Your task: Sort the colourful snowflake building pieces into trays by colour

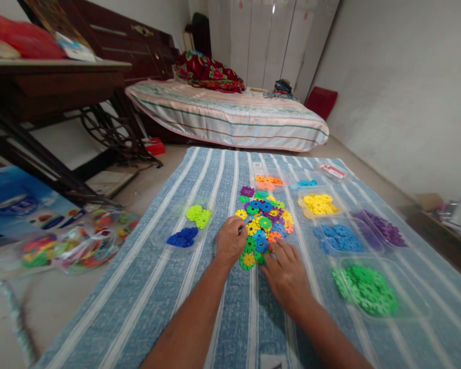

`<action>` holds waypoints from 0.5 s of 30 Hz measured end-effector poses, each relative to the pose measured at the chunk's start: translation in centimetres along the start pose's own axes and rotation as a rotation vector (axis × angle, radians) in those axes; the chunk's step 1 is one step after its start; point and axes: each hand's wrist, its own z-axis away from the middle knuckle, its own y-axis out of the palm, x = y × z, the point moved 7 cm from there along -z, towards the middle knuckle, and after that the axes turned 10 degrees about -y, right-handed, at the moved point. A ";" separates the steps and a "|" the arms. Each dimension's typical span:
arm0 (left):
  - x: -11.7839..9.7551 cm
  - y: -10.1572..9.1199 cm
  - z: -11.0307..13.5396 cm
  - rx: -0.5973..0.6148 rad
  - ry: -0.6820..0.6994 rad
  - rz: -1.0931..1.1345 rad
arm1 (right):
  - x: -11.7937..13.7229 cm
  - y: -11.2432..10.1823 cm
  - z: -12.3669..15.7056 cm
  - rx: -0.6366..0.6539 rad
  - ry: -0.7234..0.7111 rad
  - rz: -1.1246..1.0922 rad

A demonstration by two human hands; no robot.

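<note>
A mixed heap of flower-shaped plastic pieces point(264, 221) in several colours lies in the middle of the striped cloth. At its left edge is my left hand point(229, 240), fingers curled together; what they hold, if anything, is hidden. My right hand point(286, 271) rests at the near right side of the heap, its fingers apart and touching the pieces, close to an orange piece point(274, 237). To the left, a clear tray point(159, 237) contains lime-green pieces point(198, 216) and dark blue pieces point(182, 238).
Right of the heap, clear trays contain green pieces point(369, 289), blue pieces point(340, 238), purple pieces point(386, 229) and yellow pieces point(319, 204). Orange pieces point(269, 180) and light blue pieces point(307, 183) sit farther back. Beyond is a bed point(230, 118); bagged toys point(88, 246) lie left.
</note>
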 end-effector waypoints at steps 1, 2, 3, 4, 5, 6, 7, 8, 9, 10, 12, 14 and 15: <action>0.0 0.0 0.0 0.003 -0.001 0.001 | 0.1 0.5 -0.1 0.008 -0.019 0.010; 0.0 0.0 0.0 0.005 -0.005 0.002 | 0.1 0.9 -0.2 0.014 -0.037 0.018; 0.0 0.0 0.0 0.006 -0.010 0.003 | 0.1 1.2 -0.2 0.013 -0.052 0.025; 0.0 0.0 0.0 0.008 -0.014 0.004 | 0.1 1.4 -0.1 0.005 -0.065 0.029; 0.0 0.0 0.0 0.010 -0.017 0.004 | 0.1 1.6 0.0 -0.011 -0.077 0.030; 0.0 0.0 0.0 0.011 -0.019 0.003 | 0.1 1.6 0.1 -0.034 -0.090 0.028; 0.0 0.1 0.0 0.013 -0.020 0.000 | 0.1 1.7 0.2 -0.064 -0.106 0.025; 0.0 0.1 0.0 0.014 -0.019 -0.004 | 0.1 1.7 0.3 -0.094 -0.122 0.018; 0.0 0.1 0.0 0.014 -0.018 -0.007 | 0.2 1.7 0.3 -0.119 -0.138 0.011; -0.1 0.1 0.0 0.012 -0.016 -0.009 | 0.2 1.7 0.4 -0.140 -0.152 0.004; -0.1 0.0 0.0 0.007 -0.015 -0.008 | 0.2 1.4 0.3 -0.169 -0.165 -0.007; -0.1 -0.1 0.0 0.006 -0.019 -0.001 | 0.0 0.6 0.0 -0.193 -0.153 -0.012; 0.0 -0.1 0.0 0.010 -0.022 0.001 | -0.3 0.0 -0.1 -0.208 -0.137 -0.009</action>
